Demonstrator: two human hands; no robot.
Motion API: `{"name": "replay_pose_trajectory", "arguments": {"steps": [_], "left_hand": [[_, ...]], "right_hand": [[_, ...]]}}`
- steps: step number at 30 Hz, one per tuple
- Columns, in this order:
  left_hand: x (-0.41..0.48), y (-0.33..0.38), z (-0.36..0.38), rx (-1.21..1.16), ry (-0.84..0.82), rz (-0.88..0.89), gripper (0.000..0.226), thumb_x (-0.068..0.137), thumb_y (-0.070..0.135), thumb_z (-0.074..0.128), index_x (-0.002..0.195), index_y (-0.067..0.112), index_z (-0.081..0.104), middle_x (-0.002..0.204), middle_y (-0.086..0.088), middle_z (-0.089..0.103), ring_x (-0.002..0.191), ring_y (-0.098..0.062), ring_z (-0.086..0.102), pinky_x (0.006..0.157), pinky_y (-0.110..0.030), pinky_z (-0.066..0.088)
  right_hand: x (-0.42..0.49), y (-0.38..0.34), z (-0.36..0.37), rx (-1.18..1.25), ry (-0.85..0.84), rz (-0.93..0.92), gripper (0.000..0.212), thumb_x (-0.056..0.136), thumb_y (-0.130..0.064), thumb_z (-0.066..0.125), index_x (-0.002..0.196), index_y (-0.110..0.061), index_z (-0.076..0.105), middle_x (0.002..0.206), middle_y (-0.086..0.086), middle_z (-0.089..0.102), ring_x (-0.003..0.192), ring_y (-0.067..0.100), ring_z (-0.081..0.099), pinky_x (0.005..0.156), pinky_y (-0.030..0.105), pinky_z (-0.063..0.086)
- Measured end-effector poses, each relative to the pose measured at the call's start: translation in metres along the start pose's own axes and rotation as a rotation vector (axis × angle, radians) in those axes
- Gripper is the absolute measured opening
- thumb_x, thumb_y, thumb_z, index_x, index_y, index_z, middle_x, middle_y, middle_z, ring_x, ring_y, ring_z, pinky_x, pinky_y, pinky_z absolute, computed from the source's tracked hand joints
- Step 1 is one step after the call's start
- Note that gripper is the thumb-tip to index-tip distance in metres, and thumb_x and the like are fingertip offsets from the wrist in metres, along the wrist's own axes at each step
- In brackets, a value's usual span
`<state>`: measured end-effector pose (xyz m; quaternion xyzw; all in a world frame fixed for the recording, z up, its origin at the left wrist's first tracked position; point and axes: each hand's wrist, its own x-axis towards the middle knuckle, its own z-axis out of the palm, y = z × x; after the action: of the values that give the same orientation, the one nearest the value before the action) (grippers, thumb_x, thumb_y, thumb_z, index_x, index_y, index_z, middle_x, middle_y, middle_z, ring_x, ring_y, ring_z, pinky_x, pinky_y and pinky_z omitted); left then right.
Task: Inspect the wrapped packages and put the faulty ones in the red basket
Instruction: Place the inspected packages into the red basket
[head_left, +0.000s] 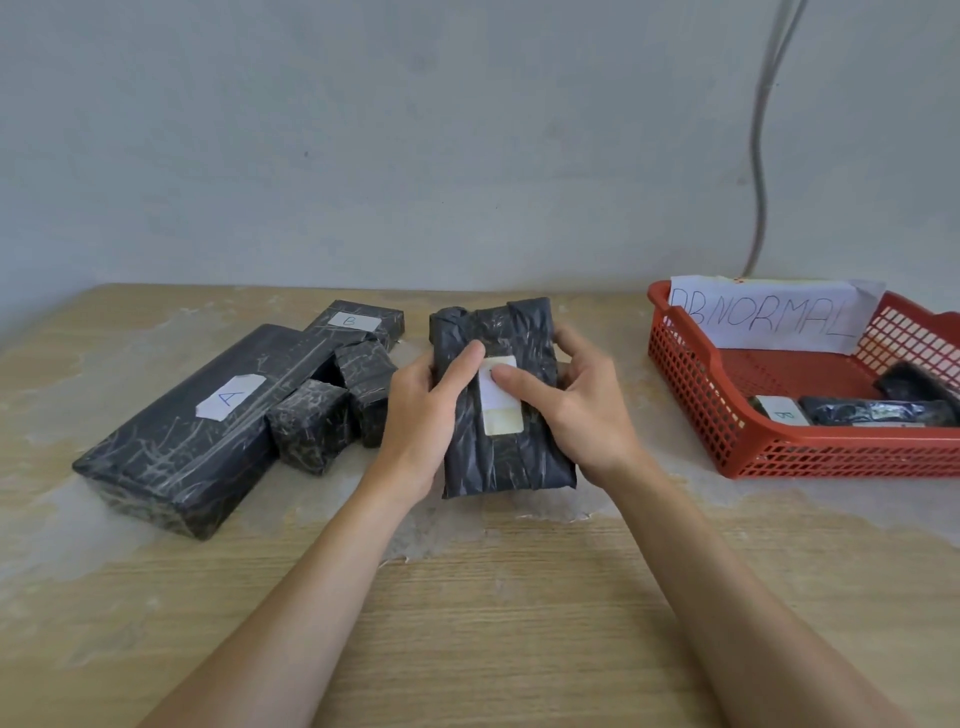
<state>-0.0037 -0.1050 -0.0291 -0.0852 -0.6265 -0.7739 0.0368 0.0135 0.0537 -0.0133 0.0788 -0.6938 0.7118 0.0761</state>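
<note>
Wooden table (519, 597), left hand (421, 415) and right hand (576, 410) both grasping the crumpled package (498, 462). A thumb dragging across that label (503, 423) could peel it.

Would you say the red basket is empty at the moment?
No, the red basket holds at least two black wrapped packages, one labelled B.

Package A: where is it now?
Head view, left side of the table: package labelled A lies flat, with the small wrapped blocks beside its right edge, left of the hand-held package.
</note>
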Motion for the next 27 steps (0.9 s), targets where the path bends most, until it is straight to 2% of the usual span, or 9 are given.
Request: {"name": "replay_pose_trajectory", "arguments": {"steps": [3,5,10,12,14,18,21,24,27], "left_hand": [[0.0,0.0,0.0,0.003,-0.117,-0.001,0.018,0.102,0.018,0.067,0.119,0.017,0.072,0.112,-0.004,0.081,0.105,-0.02,0.078,0.085,-0.03,0.062],[0.0,-0.002,0.001,0.025,-0.086,0.02,0.018,0.099,0.013,0.071,0.117,0.017,0.073,0.106,-0.002,0.082,0.099,-0.018,0.079,0.079,-0.028,0.062],[0.003,-0.004,-0.002,0.003,-0.014,0.055,0.022,0.099,0.016,0.072,0.121,0.018,0.07,0.112,-0.004,0.081,0.1,-0.02,0.078,0.078,-0.034,0.064],[0.002,-0.002,-0.005,0.009,-0.115,-0.008,0.034,0.095,0.019,0.075,0.127,0.019,0.065,0.109,-0.009,0.08,0.088,-0.028,0.079,0.062,-0.044,0.065],[0.001,-0.002,-0.005,0.055,-0.155,-0.006,0.042,0.093,0.011,0.078,0.13,0.019,0.061,0.106,-0.011,0.08,0.076,-0.031,0.078,0.047,-0.038,0.059],[0.0,-0.002,0.0,0.023,-0.043,0.047,0.041,0.093,0.005,0.078,0.129,0.019,0.061,0.102,-0.009,0.081,0.075,-0.028,0.079,0.046,-0.034,0.058],[0.001,-0.002,-0.002,-0.014,-0.038,0.03,0.036,0.098,0.01,0.074,0.13,0.018,0.06,0.1,-0.007,0.082,0.073,-0.028,0.078,0.049,-0.036,0.06],[0.003,-0.003,-0.003,-0.025,-0.025,0.03,0.034,0.099,0.009,0.071,0.131,0.016,0.061,0.098,-0.009,0.081,0.072,-0.027,0.078,0.05,-0.035,0.059],[0.003,-0.003,-0.001,-0.017,0.004,0.058,0.035,0.1,0.009,0.071,0.132,0.017,0.061,0.102,-0.009,0.082,0.082,-0.03,0.08,0.055,-0.034,0.061]], "right_hand": [[0.003,0.001,-0.002,0.065,0.081,-0.041,0.034,0.096,-0.01,0.077,0.127,-0.012,0.063,0.104,0.012,0.082,0.093,0.032,0.081,0.08,0.047,0.067],[0.004,0.003,-0.004,0.086,0.097,-0.031,0.035,0.098,-0.014,0.076,0.131,-0.014,0.063,0.105,0.011,0.082,0.095,0.032,0.081,0.082,0.047,0.066],[0.007,0.003,-0.007,0.097,0.069,0.021,0.045,0.099,-0.013,0.073,0.14,-0.021,0.056,0.098,0.014,0.083,0.088,0.031,0.081,0.076,0.046,0.067],[0.009,0.004,-0.008,0.101,0.106,-0.005,0.047,0.1,-0.011,0.073,0.143,-0.018,0.055,0.098,0.013,0.083,0.088,0.029,0.082,0.074,0.044,0.066],[0.01,0.005,-0.01,0.102,0.119,-0.006,0.053,0.101,-0.013,0.071,0.15,-0.015,0.05,0.102,0.012,0.083,0.093,0.031,0.081,0.08,0.049,0.066],[0.01,0.003,-0.017,0.04,-0.021,-0.005,0.071,0.093,-0.009,0.078,0.152,-0.028,0.044,0.106,0.014,0.082,0.096,0.034,0.081,0.084,0.047,0.066],[0.01,0.004,-0.019,-0.006,-0.074,-0.03,0.081,0.089,-0.003,0.081,0.155,-0.028,0.042,0.104,0.017,0.082,0.095,0.036,0.081,0.087,0.047,0.066],[0.01,0.004,-0.017,0.011,-0.048,-0.026,0.07,0.094,-0.005,0.077,0.153,-0.027,0.046,0.099,0.016,0.082,0.087,0.031,0.081,0.076,0.04,0.066],[0.01,0.004,-0.017,0.047,-0.018,-0.038,0.043,0.104,-0.011,0.065,0.144,-0.023,0.055,0.092,0.016,0.082,0.069,0.028,0.073,0.055,0.036,0.059]]}}
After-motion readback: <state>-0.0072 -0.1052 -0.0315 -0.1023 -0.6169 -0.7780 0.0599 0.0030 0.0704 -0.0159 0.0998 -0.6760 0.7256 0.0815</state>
